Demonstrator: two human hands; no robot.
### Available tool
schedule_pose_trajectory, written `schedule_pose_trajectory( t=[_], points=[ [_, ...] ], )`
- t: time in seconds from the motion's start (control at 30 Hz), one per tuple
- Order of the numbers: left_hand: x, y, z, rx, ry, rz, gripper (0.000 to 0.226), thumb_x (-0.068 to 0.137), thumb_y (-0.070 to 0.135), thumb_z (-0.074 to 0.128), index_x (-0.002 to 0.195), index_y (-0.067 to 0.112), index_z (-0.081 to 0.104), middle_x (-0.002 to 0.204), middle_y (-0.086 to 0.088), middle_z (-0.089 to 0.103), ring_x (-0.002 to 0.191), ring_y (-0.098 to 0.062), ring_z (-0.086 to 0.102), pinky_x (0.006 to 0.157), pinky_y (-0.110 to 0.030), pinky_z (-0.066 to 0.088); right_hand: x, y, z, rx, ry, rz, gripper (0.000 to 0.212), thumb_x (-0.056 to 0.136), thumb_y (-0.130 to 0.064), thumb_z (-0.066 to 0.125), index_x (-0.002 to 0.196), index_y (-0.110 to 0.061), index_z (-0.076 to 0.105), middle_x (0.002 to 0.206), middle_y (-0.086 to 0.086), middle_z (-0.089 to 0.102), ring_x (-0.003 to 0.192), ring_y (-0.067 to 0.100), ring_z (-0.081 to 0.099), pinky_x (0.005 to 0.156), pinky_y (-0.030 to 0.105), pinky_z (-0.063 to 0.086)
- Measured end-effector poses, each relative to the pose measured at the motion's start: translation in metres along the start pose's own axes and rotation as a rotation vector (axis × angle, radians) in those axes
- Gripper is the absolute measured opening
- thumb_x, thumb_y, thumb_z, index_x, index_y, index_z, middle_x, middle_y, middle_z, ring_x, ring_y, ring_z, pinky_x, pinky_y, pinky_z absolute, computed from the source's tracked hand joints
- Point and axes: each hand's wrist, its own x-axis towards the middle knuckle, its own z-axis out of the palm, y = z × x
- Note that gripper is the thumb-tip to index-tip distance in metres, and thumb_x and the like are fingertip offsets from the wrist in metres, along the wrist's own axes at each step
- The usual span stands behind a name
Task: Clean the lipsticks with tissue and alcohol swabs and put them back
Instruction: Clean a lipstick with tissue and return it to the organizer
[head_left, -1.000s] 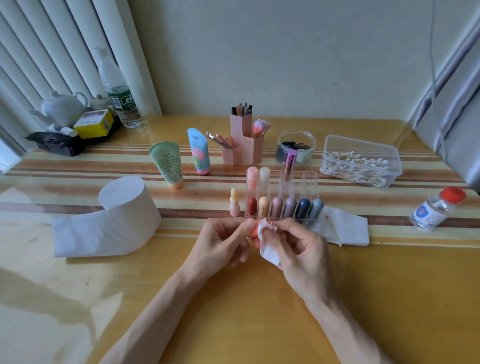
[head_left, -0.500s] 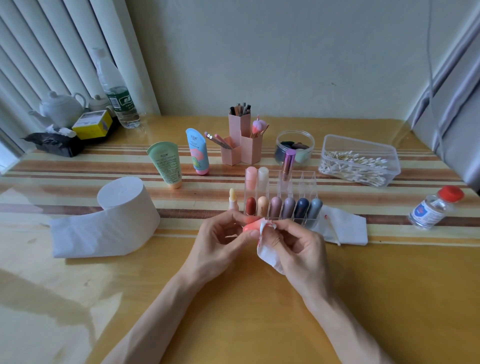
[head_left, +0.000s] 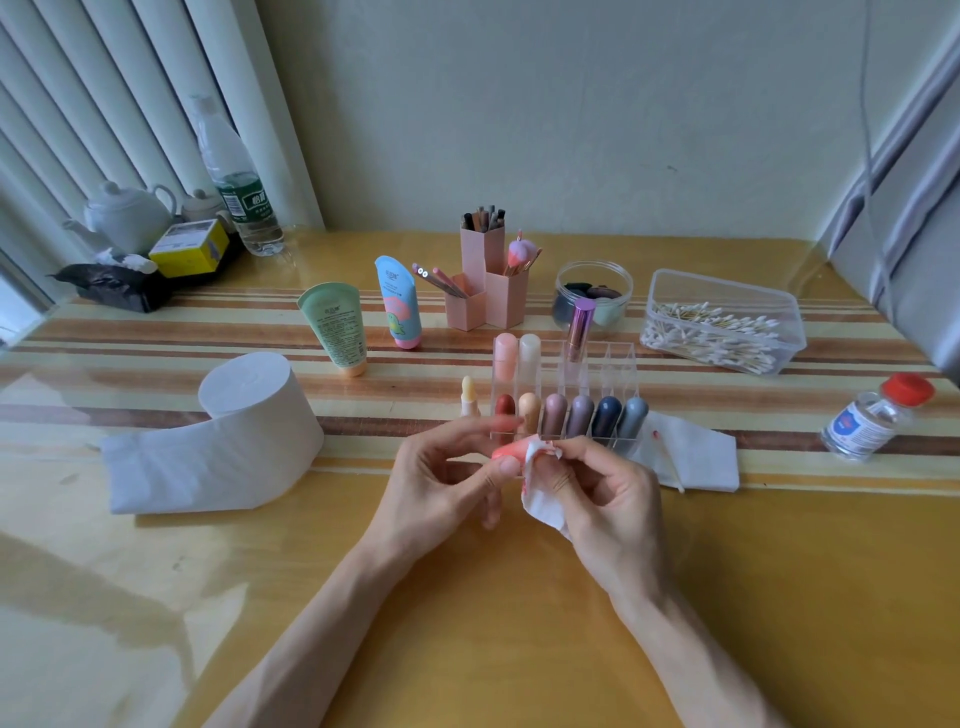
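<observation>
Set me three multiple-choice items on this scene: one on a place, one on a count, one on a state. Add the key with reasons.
1. Where does the red-capped bottle stand?
A. right of the folded tissue
B. behind the pink holders
C. inside the swab box

2. How many lipsticks fill the front row of the clear organizer?
A. four
B. six
C. eight

3. What does the right hand do?
A. lies flat and empty
B. holds a cotton swab
C. pinches a tissue against the coral lipstick

Key:
1 A, it stands alone, farther right than the folded tissue.
2 B, six rounded tops stand side by side.
3 C, its fingers pinch the tissue against the lipstick that the left hand holds.
</observation>
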Motion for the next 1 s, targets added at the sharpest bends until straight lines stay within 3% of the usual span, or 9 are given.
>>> schedule_pose_trajectory(
  t=[0.07,0.17,0.27,0.37,0.47,0.57,0.8,0.93,1.0],
  points=[
    [0.0007,0.0004,-0.0005,-0.011,-0.016,-0.082,0.036,0.097,0.042,0.067,0.115,0.012,0.076,0.067,-0.017,0.069,0.047,-0.029,0.058,0.052,-0.034,0.054,-0.0001,0.004,-0.0016,-0.085,0.004,-0.067,0.006,0.093,-0.016,0.075,0.091,-0.02,0.079,0.082,-0.004,0.079,0.08,0.009,0.075,0.073,0.016,0.054],
    [0.0016,-0.0015,-0.0005,0.035,-0.016,-0.056,0.024,0.099,0.027,0.066,0.094,0.007,0.078,0.066,-0.013,0.068,0.051,-0.027,0.061,0.053,-0.032,0.055,-0.0005,0.008,-0.0034,-0.155,0.012,-0.135,0.01,0.093,-0.017,0.075,0.095,-0.026,0.079,0.091,-0.008,0.079,0.091,0.013,0.076,0.082,0.019,0.055],
    [0.0011,-0.0019,-0.0022,0.065,0.02,0.024,0.019,0.091,0.017,0.075,0.103,0.002,0.077,0.086,-0.013,0.077,0.063,-0.03,0.07,0.065,-0.036,0.06,-0.0008,0.0061,-0.0022,-0.107,0.008,-0.076,0.009,0.091,-0.023,0.074,0.091,-0.03,0.08,0.089,-0.005,0.08,0.087,0.013,0.076,0.078,0.021,0.056],
    [0.0018,-0.0026,-0.0025,0.075,0.039,0.064,0.021,0.087,0.015,0.079,0.104,0.003,0.077,0.095,-0.014,0.078,0.067,-0.035,0.072,0.067,-0.039,0.062,-0.0011,0.0067,-0.0022,-0.075,-0.008,-0.028,0.009,0.09,-0.025,0.074,0.087,-0.032,0.08,0.084,-0.005,0.08,0.081,0.009,0.075,0.073,0.016,0.054],
    [0.0024,0.0018,0.0014,0.058,0.003,-0.023,0.029,0.094,0.023,0.072,0.117,0.005,0.074,0.084,-0.015,0.076,0.06,-0.037,0.069,0.06,-0.04,0.06,0.0004,0.0077,-0.0038,-0.142,0.022,-0.097,0.002,0.092,-0.022,0.079,0.092,-0.023,0.08,0.085,-0.006,0.079,0.086,0.011,0.075,0.079,0.016,0.053],
    [0.0018,0.0042,0.0035,0.087,-0.071,-0.107,0.033,0.104,0.027,0.055,0.096,0.002,0.074,0.063,-0.012,0.069,0.05,-0.028,0.063,0.054,-0.032,0.055,0.0011,0.0084,-0.0045,-0.203,0.025,-0.2,0.007,0.093,-0.015,0.075,0.095,-0.017,0.081,0.087,-0.008,0.077,0.089,0.012,0.074,0.082,0.017,0.052],
    [0.0026,-0.0023,-0.0011,0.052,0.011,0.033,0.02,0.085,0.017,0.082,0.099,0.005,0.073,0.086,-0.01,0.075,0.069,-0.028,0.069,0.063,-0.039,0.06,-0.0001,0.0053,-0.0007,-0.097,0.016,-0.052,0.005,0.09,-0.027,0.075,0.088,-0.028,0.079,0.08,-0.004,0.078,0.077,0.009,0.073,0.071,0.018,0.054],
    [0.0019,0.005,0.0045,0.018,-0.039,-0.067,0.029,0.099,0.025,0.063,0.116,0.003,0.071,0.072,-0.005,0.071,0.052,-0.026,0.061,0.051,-0.034,0.055,0.0004,0.0055,-0.0019,-0.145,0.026,-0.147,0.004,0.093,-0.017,0.078,0.092,-0.021,0.079,0.084,-0.005,0.078,0.083,0.011,0.074,0.078,0.017,0.053],
    [0.0013,0.0043,0.0031,0.058,-0.076,-0.086,0.032,0.104,0.028,0.053,0.103,0.006,0.076,0.065,-0.006,0.068,0.049,-0.023,0.06,0.05,-0.03,0.053,0.0008,0.0077,-0.0028,-0.179,0.014,-0.184,0.005,0.093,-0.012,0.076,0.093,-0.015,0.08,0.085,-0.005,0.077,0.086,0.013,0.074,0.081,0.018,0.053]
  ],
)
